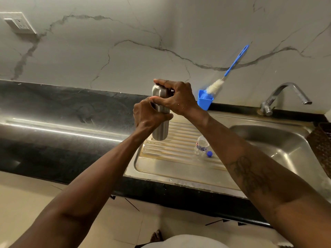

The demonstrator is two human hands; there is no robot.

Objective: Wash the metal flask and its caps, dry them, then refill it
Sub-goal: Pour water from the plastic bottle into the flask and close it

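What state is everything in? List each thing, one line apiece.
metal flask: upright, cap on.
left hand: grips the flask's body.
right hand: grips the flask's cap.
plastic bottle: lying on its side on the drainboard, blue cap on.
tap: no water running.
bottle brush: standing tilted in the blue holder.

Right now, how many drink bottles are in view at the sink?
2. The silver metal flask is upright, gripped by the left hand and right hand; the clear plastic bottle with a blue cap lies on the ribbed steel drainboard. The arms may hide more.
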